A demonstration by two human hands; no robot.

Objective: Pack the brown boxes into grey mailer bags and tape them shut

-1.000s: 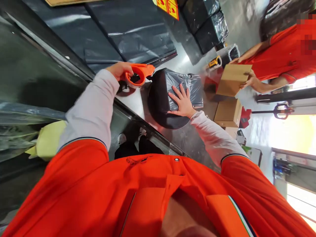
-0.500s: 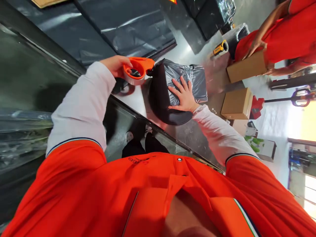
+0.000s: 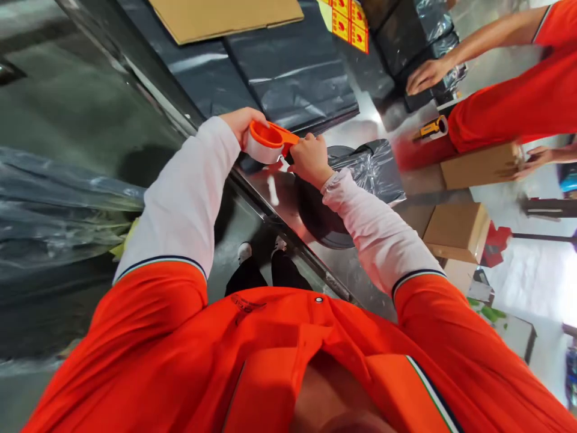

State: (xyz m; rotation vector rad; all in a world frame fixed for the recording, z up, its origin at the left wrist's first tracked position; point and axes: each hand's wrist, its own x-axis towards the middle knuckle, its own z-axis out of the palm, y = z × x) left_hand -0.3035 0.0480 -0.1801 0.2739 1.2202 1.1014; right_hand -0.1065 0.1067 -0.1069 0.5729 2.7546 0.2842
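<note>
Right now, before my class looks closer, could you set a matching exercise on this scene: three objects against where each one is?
Objects
1. Orange plastic tape dispenser
2. Flat brown cardboard sheet
3. Small black plastic-wrapped package

Places
A. Lying on large black-wrapped bundles
B. Partly behind the person's right white sleeve
C. Gripped by the person's left hand

Pairs: 1-C; 2-A; 3-B

L hand (image 3: pixel 249 125) grips orange tape dispenser (image 3: pixel 265 135), R hand (image 3: pixel 312 157) at its far end. Blk wrapped pkg (image 3: pixel 385 168) nearby on tabletop (image 3: pixel 288 201). Co-worker (image 3: pixel 509 102) opp., w/ cardboard box (image 3: pixel 478 169).
</note>
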